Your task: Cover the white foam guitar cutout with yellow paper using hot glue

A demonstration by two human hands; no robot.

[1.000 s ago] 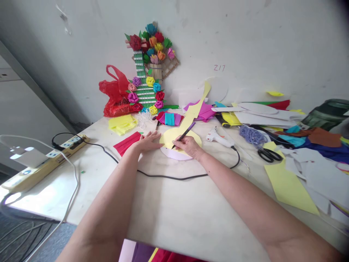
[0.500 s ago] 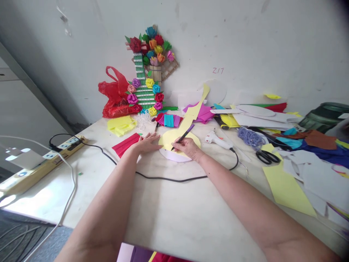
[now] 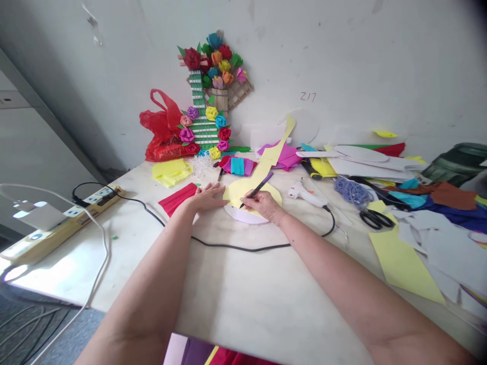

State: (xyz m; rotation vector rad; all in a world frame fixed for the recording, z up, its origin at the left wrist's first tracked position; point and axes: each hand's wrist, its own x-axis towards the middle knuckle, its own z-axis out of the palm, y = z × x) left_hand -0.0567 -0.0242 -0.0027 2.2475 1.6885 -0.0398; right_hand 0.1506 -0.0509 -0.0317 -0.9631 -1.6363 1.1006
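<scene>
A yellow paper shape (image 3: 238, 189) with a long neck lies on the table, over a white round piece (image 3: 245, 217) whose lower edge shows. My right hand (image 3: 266, 205) pinches a dark pen (image 3: 259, 185), its tip down at the lower left part of the yellow paper. Flat at the left edge of the round pieces rests my left hand (image 3: 208, 197), fingers spread, holding nothing. Red crepe paper (image 3: 175, 198) sits just left of that hand.
A glue gun (image 3: 308, 195) lies right of the paper, its black cord (image 3: 243, 248) crossing in front. Scissors (image 3: 376, 219), purple string (image 3: 352, 191) and paper scraps are at right, a power strip (image 3: 81, 218) at left. Paper flowers (image 3: 198, 111) stand behind.
The view has shifted slightly, so everything sits a little further right. The pen and both hands keep nearly the same place on the paper.
</scene>
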